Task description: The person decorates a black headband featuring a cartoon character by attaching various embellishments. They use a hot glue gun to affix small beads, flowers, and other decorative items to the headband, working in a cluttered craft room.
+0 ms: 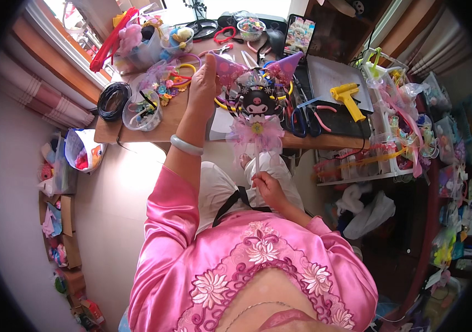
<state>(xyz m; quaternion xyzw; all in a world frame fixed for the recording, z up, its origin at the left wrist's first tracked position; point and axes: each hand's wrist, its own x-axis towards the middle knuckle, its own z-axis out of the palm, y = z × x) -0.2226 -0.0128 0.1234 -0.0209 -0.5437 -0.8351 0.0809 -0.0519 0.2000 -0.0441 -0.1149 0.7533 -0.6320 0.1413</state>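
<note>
A decorated wand stands upright before me, with a black cartoon-character head (257, 99) on top and a pink tulle bow (268, 129) below it. A pale stick (257, 155) runs down from the tulle, and the fingers of my right hand (270, 191) are closed around its lower part. Behind the head spreads a purple dotted bow (288, 68) with sparkling trim. My left hand (206, 85) is at that bow's left wing, thumb up, and seems to hold its edge; the other fingers are partly hidden. Black-and-pink striped loops frame the head.
On the wooden desk (173, 124) lie a yellow glue gun (349, 99), dark-blue-handled scissors (299, 124), pink-handled pliers (324, 118), a coil of black wire (114, 101) and a clear tub of small parts (142, 110). A phone (299, 35) stands at the back. A crowded storage rack (354, 179) is at the right.
</note>
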